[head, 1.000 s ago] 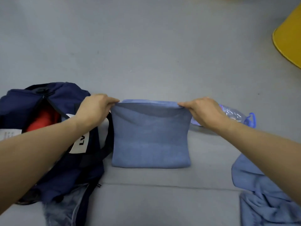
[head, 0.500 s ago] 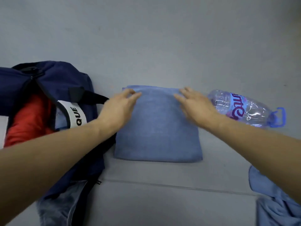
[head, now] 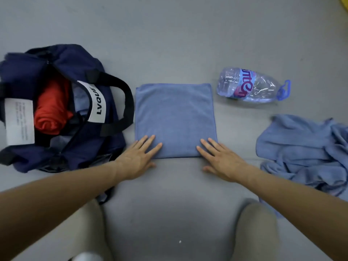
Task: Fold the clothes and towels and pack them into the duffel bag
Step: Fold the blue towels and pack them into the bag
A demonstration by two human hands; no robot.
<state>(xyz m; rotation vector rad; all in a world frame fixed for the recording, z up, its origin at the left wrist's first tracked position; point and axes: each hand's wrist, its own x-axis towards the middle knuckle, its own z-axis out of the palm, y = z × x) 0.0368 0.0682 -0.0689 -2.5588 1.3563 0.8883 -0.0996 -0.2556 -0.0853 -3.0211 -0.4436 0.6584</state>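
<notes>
On the grey floor [head: 169, 44], between duffel bag [head: 79, 147] and bottle [head: 250, 85], both hands, left hand [head: 138, 157] and right hand [head: 219, 159], lie flat and spread, gripping nothing, on the folded towel [head: 175, 117]'s near edge.

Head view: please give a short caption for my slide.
Both hands flat on a folded blue towel, beside the open duffel bag.

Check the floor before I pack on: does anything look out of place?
A crumpled plastic bottle lies on its side beyond the folded towel; it is neither clothing nor towel. Nothing looks spilled.
</notes>
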